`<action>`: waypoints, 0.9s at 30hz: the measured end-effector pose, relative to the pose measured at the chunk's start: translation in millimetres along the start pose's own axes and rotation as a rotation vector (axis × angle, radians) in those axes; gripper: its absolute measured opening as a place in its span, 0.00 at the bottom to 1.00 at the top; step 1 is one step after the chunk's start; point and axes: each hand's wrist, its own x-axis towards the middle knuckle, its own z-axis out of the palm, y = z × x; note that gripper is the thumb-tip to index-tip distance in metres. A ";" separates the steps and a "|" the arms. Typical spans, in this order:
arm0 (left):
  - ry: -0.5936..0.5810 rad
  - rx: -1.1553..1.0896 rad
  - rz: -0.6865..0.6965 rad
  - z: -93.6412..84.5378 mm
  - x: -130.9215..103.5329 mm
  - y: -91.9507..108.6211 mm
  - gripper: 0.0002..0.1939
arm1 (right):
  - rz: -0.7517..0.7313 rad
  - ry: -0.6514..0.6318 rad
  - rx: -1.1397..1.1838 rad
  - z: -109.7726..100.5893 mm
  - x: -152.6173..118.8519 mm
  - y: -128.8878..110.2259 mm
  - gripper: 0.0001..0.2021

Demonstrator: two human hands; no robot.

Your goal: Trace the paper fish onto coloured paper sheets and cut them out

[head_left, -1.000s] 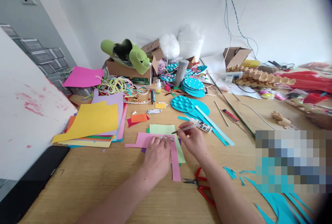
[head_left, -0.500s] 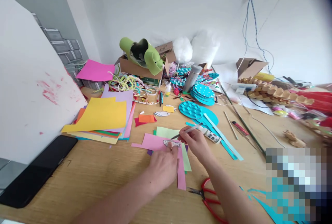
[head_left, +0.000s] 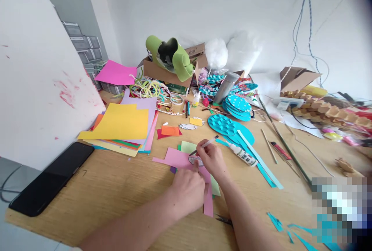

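A small paper fish cutout (head_left: 195,160) lies on a sheet of pink paper (head_left: 177,157), partly hidden by my hands. My left hand (head_left: 190,187) holds the fish down with a fingertip, its other fingers curled. In my right hand (head_left: 211,160) is a pen (head_left: 209,141), pinched and tilted, its tip at the fish's upper edge. Pale green paper (head_left: 188,147) shows beneath the pink sheet. Scissors (head_left: 224,220) lie by my right forearm, which covers most of them.
Right of my hand lies a white glue bottle (head_left: 243,155) near blue paper strips (head_left: 263,162). Stacked coloured paper (head_left: 122,123) and a black phone (head_left: 52,177) are at left. Behind stand a steel flask (head_left: 226,87) and a cardboard box (head_left: 162,71). Blue scraps (head_left: 274,221) lie at lower right.
The view has shifted, so most things sit further right. My right hand has moved left and closer over the fish, covering its tail end. The pen tip has moved along towards the fish's head.
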 end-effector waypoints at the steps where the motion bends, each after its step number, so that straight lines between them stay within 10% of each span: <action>1: -0.004 0.004 -0.002 -0.3 -0.3 0.2 0.19 | -0.007 0.009 -0.010 0.2 -0.2 0.1 0.07; 27: -0.014 0.001 -0.024 -0.8 -2.4 0.5 0.18 | -0.045 -0.057 -0.056 4.3 -7.0 -6.1 0.05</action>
